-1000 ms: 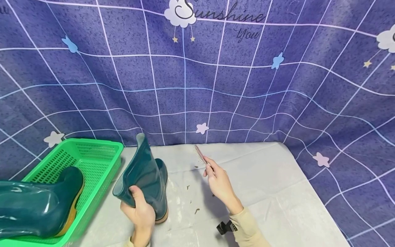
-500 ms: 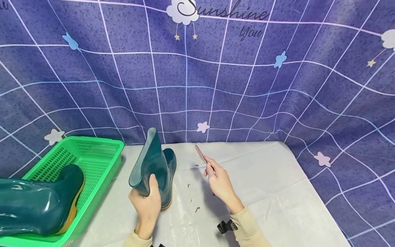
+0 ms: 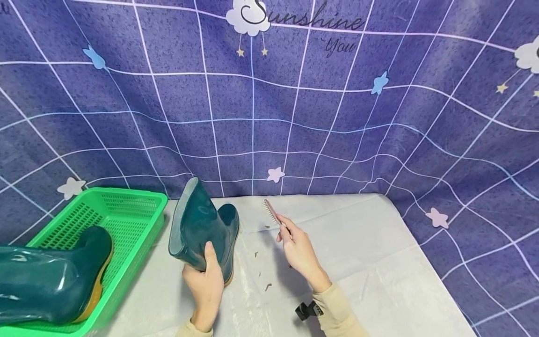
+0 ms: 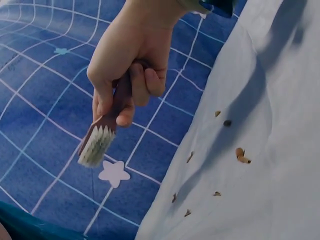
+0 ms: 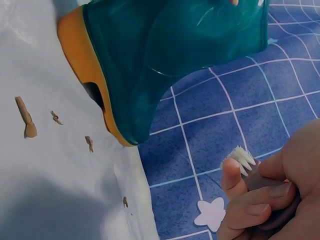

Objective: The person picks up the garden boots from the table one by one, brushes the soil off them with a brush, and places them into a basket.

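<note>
My left hand [image 3: 206,285] grips the shaft of a dark green rain boot [image 3: 202,224], thumb on the outside near its top opening. The boot's toe points away from me, and its orange-tan sole [image 5: 85,55] shows in the right wrist view. To the right, my right hand [image 3: 301,248] holds a small scrub brush [image 3: 271,210] by its handle, apart from the boot. In the left wrist view the brush's pale bristles [image 4: 97,146] look greyish, and my fingers curl round its dark handle. Whether the boot's sole touches the sheet I cannot tell.
A second green boot [image 3: 42,281] lies on its side across a green plastic basket [image 3: 147,224] at the left. Several brown dirt bits [image 3: 268,286] are scattered on the white sheet [image 3: 358,243] between the hands. Behind hangs a blue-purple gridded curtain [image 3: 337,117].
My left hand has shifted the boot right and away from me, then tipped its opening slightly back left. My right hand with the brush has stayed nearly still.
</note>
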### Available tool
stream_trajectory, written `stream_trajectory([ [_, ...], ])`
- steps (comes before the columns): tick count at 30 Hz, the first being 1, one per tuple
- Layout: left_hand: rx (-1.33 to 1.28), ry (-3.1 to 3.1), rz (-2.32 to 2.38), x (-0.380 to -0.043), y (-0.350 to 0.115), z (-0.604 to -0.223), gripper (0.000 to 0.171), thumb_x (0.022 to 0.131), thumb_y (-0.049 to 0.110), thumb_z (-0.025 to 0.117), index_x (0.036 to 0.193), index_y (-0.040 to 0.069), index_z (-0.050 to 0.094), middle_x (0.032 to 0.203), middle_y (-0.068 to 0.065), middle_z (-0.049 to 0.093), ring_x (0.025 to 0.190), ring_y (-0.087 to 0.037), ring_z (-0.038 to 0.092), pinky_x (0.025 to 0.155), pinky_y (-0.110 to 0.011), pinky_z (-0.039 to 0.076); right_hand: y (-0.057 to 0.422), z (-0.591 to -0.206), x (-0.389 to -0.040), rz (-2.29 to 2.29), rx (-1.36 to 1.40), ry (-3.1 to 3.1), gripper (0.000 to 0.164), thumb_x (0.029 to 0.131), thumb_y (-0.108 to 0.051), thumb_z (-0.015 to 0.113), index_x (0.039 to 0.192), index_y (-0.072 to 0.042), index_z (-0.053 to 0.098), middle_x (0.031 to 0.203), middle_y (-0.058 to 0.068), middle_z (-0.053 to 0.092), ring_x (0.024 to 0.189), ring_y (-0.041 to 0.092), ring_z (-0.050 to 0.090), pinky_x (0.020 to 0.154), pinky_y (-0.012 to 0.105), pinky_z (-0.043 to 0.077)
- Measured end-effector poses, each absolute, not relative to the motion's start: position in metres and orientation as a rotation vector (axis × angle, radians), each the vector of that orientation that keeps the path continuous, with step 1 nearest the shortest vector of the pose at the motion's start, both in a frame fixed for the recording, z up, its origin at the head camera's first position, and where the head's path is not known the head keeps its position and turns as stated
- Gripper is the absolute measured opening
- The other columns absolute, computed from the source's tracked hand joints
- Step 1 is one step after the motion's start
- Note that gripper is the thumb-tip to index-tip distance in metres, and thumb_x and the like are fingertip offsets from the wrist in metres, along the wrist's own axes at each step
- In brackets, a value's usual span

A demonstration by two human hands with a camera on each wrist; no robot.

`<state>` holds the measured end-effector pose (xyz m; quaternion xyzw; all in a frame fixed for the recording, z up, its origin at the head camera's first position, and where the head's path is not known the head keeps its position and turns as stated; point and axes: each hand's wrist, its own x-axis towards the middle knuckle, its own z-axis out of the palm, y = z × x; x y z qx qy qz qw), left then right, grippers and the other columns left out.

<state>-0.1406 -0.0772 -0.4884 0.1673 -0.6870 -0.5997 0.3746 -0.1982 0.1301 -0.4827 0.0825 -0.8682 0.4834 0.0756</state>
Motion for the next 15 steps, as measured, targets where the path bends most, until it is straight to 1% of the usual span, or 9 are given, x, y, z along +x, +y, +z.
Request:
stream_trajectory([
  [4, 0.453, -1.801, -1.551, -0.142, -0.077, -0.49, 0.026, 0.102, 0.016, 0.071, 0.101, -0.01, 0.074, 0.088, -0.024, 0.077, 0.074, 0.01, 0.062, 0.072, -0.009, 0.048, 0.131, -0.483, -0.197, 1.451, 0.238, -2.606, 0.04, 0.115, -0.021, 0.047, 0.152, -0.02, 0.06, 0.085, 0.0, 0.072, 0.054, 0.006, 0.046, 0.058, 0.026, 0.043],
  [6, 0.456, -1.806, -1.545, -0.143, -0.078, -0.49, 0.028, 0.104, 0.017, 0.069, 0.102, -0.011, 0.074, 0.088, -0.025, 0.076, 0.075, 0.009, 0.062, 0.073, -0.009, 0.048, 0.131, -0.483, -0.197, 1.447, 0.228, -2.604, 0.04, 0.114, -0.021, 0.047, 0.152, -0.02, 0.061, 0.084, 0.001, 0.072, 0.054, 0.005, 0.045, 0.058, 0.026, 0.043],
  [9, 0.49, -1.79, -1.554, -0.144, -0.08, -0.488, 0.032, 0.105, 0.02, 0.067, 0.096, -0.011, 0.072, 0.083, -0.023, 0.074, 0.073, 0.006, 0.061, 0.071, -0.012, 0.047, 0.131, -0.482, -0.197, 1.437, 0.228, -2.6, 0.039, 0.114, -0.019, 0.048, 0.151, -0.019, 0.061, 0.084, 0.002, 0.072, 0.054, 0.005, 0.044, 0.058, 0.026, 0.043],
  [11, 0.535, -1.763, -1.569, -0.144, -0.082, -0.486, 0.035, 0.105, 0.023, 0.067, 0.094, -0.01, 0.071, 0.08, -0.014, 0.072, 0.072, 0.006, 0.06, 0.071, -0.012, 0.046, 0.131, -0.482, -0.197, 1.441, 0.227, -2.6, 0.039, 0.114, -0.019, 0.048, 0.151, -0.019, 0.061, 0.084, 0.002, 0.072, 0.053, 0.005, 0.044, 0.057, 0.026, 0.043],
  [15, 0.583, -1.688, -1.605, -0.145, -0.091, -0.485, 0.034, 0.105, 0.025, 0.068, 0.098, -0.008, 0.072, 0.079, 0.009, 0.069, 0.075, 0.005, 0.061, 0.073, -0.012, 0.046, 0.129, -0.48, -0.197, 1.467, 0.231, -2.603, 0.04, 0.115, -0.02, 0.047, 0.152, -0.021, 0.06, 0.086, 0.002, 0.072, 0.053, 0.005, 0.044, 0.052, 0.024, 0.041],
])
